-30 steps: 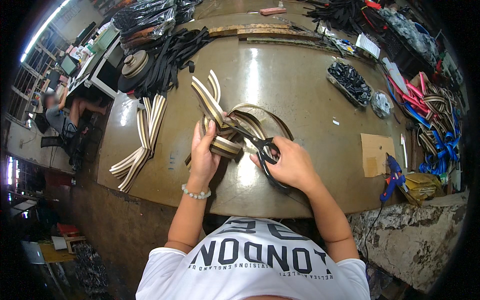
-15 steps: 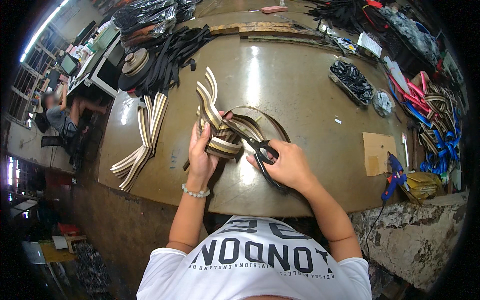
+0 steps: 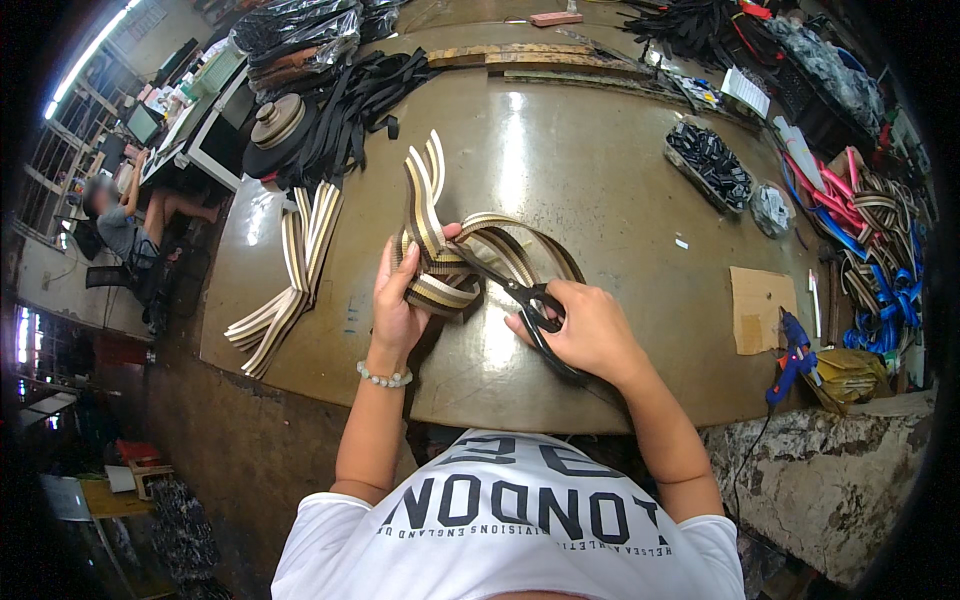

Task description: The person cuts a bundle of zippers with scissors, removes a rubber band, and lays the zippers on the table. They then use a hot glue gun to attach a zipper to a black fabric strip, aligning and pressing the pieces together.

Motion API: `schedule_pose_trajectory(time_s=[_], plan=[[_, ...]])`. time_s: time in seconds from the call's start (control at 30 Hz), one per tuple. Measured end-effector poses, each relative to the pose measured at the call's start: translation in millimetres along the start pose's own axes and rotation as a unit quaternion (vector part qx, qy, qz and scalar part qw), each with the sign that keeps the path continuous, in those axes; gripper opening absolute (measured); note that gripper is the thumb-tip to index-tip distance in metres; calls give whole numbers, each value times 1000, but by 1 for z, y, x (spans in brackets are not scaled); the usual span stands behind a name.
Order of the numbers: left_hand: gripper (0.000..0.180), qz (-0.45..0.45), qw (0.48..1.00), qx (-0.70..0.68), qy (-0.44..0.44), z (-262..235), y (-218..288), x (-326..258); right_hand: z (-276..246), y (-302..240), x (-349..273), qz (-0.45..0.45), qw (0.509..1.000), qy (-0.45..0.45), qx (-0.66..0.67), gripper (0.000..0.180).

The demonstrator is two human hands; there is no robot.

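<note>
My left hand [image 3: 400,305] is closed on a bunch of striped webbing [image 3: 425,215] in brown, tan and cream, whose ends stick up past the fingers. A loop of the same webbing [image 3: 535,240] arches out to the right over the table. In my right hand [image 3: 592,330] are black-handled scissors [image 3: 540,310], with fingers at the handle loops. Their blades point up and left into the webbing beside my left fingers; whether they touch a strip I cannot tell. To the left, a folded bundle of striped webbing strips [image 3: 298,270] lies on the table [image 3: 590,180].
Black straps [image 3: 350,110] and a roll [image 3: 278,122] lie at the far left. A tray of black buckles [image 3: 708,165] sits far right, near tangled coloured straps [image 3: 870,260]. A blue glue gun [image 3: 792,358] rests by cardboard [image 3: 762,305]. A person [image 3: 125,215] sits away left.
The webbing loop on the right has risen and spread wider. The scissor blades have shifted slightly against the webbing; both hands keep their hold.
</note>
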State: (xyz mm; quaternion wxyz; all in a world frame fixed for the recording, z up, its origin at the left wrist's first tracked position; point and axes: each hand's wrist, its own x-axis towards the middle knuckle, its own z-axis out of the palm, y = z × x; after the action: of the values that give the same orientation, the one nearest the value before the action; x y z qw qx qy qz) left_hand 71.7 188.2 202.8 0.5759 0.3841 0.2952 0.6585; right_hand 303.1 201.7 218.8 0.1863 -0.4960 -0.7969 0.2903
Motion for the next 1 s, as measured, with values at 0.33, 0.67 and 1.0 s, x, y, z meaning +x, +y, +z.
schedule_pose_trajectory(time_s=[0.33, 0.67, 1.0], plan=[[47, -51, 990, -123, -38, -7, -4, 2, 3, -9, -3, 20, 999, -5, 40, 61], [48, -118, 951, -279, 68, 5, -7, 1, 20, -13, -1, 41, 982, 41, 180, 60], [53, 32, 976, -200, 84, 45, -1, 0, 22, -14, -10, -55, 996, 60, 29, 65]])
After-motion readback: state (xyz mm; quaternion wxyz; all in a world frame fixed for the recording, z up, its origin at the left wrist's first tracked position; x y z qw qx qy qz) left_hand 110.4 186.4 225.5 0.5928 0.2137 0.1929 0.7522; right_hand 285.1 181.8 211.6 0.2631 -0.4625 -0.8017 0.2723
